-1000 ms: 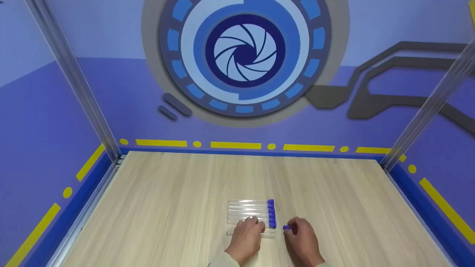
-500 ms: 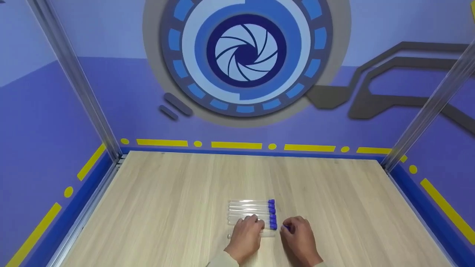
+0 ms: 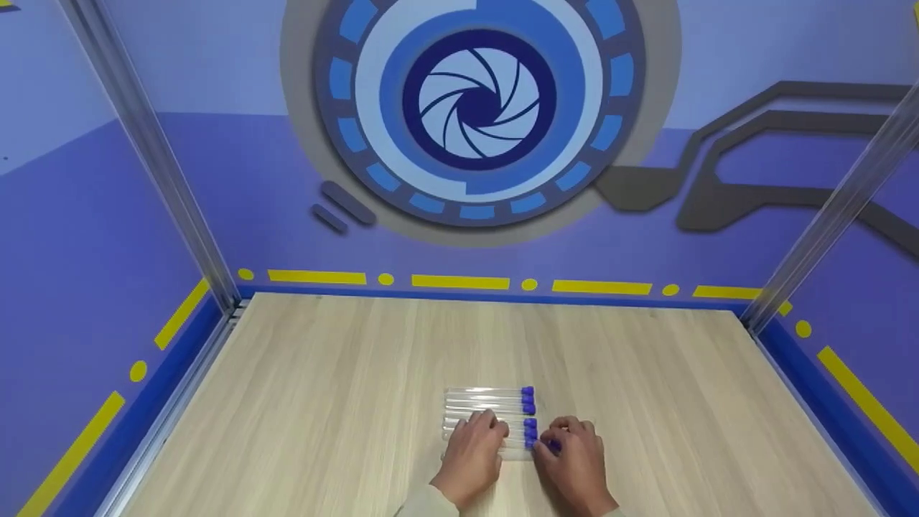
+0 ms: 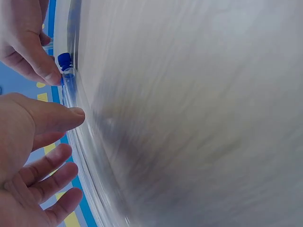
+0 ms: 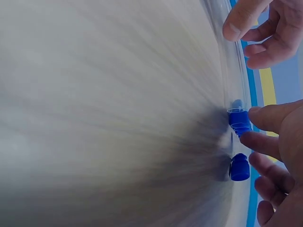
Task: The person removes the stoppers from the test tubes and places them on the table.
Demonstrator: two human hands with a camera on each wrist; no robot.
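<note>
We see left hand [image 3: 468,454] over slim, glossy clear tubes [image 3: 484,399], fingers relaxed, loosely bent. Uncapped tube [image 3: 515,454] lies nearest us on pale wood-grained tabletop [image 3: 344,395]. Stepped cylindrical blue cap [image 5: 240,167] sits under right hand [image 3: 576,456], its fingers curved; pinched or released, we cannot tell.

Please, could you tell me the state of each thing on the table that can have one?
Slender, clear, blue-capped tubes: closed, lying side by side.
Slender, clear, uncapped tube: open, lying nearest the person.
Small loose blue cap: off any tube, beside the fingers of the right hand; whether gripped, I cannot tell.
Left hand: over the tubes, fingers relaxed.
</note>
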